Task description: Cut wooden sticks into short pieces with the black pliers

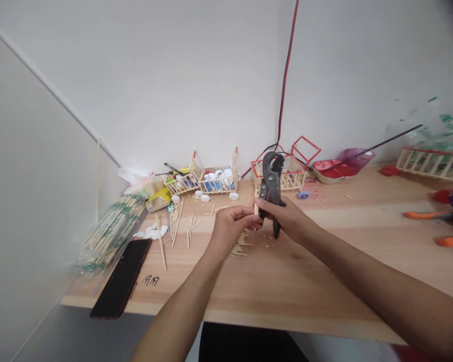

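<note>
In the middle of the view my right hand (285,215) is closed around the handles of a black pipe cutter (272,181), held upright with its jaws at the top. My left hand (236,223) is beside it, its fingers pinching a short, pale wooden stick (256,203) that stands upright at the tool's left side. My right thumb reaches across to the stick. Beneath the hands, several cut stick pieces (239,250) lie on the wooden table (279,286). Behind the cutter stands a small stick-built cart (294,176) with red edges, partly hidden.
Two more stick carts, one filled with white parts (219,182), stand near the wall. Left are bagged sticks (115,231), a black phone-like slab (121,279) and loose sticks (177,221). Right are a red-stained dish (334,171), a crate of bottles (432,163) and orange-handled tools (425,215).
</note>
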A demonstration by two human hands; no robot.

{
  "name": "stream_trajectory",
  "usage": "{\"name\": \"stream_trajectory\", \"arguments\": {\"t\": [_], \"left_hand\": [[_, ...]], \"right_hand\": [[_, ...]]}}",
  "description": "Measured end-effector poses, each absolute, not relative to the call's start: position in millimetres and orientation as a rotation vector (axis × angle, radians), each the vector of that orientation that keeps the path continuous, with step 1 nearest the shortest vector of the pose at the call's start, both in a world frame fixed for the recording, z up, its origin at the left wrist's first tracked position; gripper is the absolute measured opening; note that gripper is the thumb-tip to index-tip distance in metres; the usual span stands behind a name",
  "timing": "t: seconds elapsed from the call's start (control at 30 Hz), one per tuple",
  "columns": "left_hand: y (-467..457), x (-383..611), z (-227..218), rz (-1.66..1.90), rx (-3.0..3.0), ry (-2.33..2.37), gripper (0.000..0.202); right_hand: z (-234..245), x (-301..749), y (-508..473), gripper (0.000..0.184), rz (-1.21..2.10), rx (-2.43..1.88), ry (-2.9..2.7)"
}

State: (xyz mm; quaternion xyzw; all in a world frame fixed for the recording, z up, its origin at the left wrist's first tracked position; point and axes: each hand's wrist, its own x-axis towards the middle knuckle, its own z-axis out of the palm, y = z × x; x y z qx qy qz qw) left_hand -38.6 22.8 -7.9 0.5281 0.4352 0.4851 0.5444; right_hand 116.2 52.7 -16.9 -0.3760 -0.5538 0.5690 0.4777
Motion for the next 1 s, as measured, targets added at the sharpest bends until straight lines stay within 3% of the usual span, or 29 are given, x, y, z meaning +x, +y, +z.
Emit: {"name": "stream_trajectory", "arguments": {"t": [0.5, 1.0], "left_hand": [[22, -38, -11, 1.052, 0.982, 1.003, 0.049], [22, -35, -15, 1.144, 1.161, 1.022, 0.046]], "right_hand": [[-19, 112, 50, 0.048, 1.015, -1.133, -1.516], [-24, 112, 46, 0.039, 0.904, -1.214, -1.584]]}}
